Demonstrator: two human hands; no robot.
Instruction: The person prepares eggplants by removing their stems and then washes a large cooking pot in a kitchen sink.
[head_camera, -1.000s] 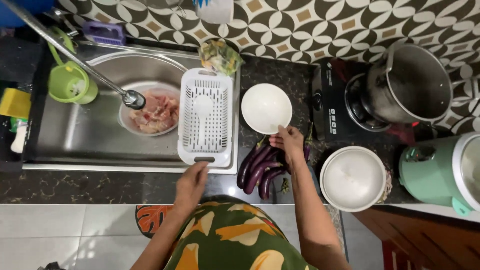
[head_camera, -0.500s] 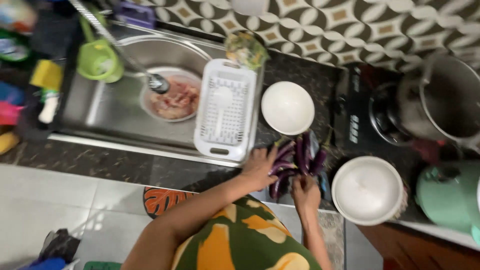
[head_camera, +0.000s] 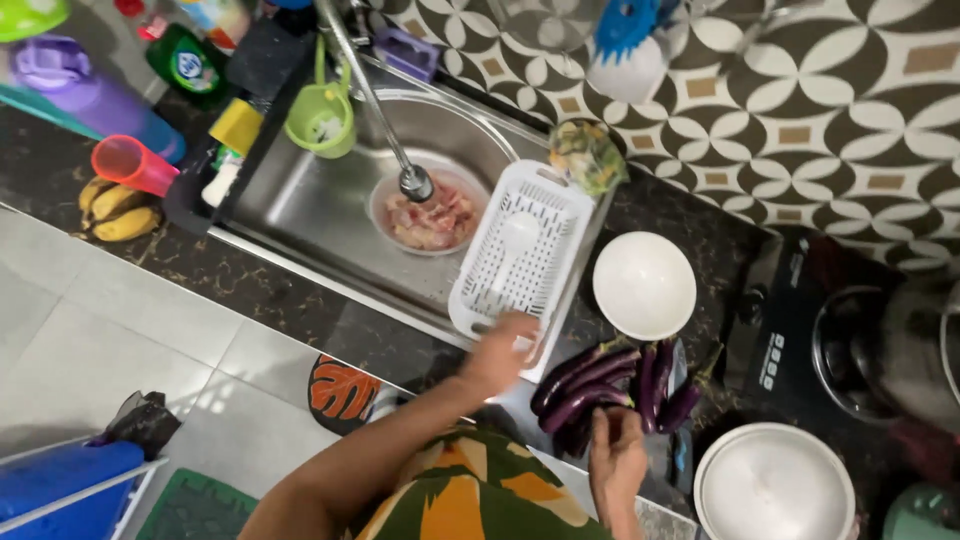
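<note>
Two hands at work over dark counter (head_camera: 300, 290). Right hand (head_camera: 617, 462) nearest, fingers curled down onto the near ends of a bunch of purple eggplants (head_camera: 600, 385); whether pinching a stem or just resting on it, cannot tell, blurred. Eggplants piled just beyond that hand, near the counter's front edge, loosely stacked, stems pointing away. Left hand (head_camera: 500, 352) farther out and to the left, fingers together and bent over the near rim of white slotted basket (head_camera: 522, 255); looks like a grip, motion blur, not sure. Basket perched on the sink (head_camera: 300, 200) edge, half over the basin.

Risks, judged: pulling one eggplant from the pile likely rolls the others off the front edge onto floor. Tugging basket by one rim only could tip it into the sink, onto pink bowl of raw meat (head_camera: 428, 215) under the faucet (head_camera: 415, 182), just beyond left hand. White bowl (head_camera: 644, 284) just beyond the eggplants, easily knocked by a swung elbow or a rolling eggplant. White lid (head_camera: 772, 485) right of right hand, close, could get bumped.
</note>
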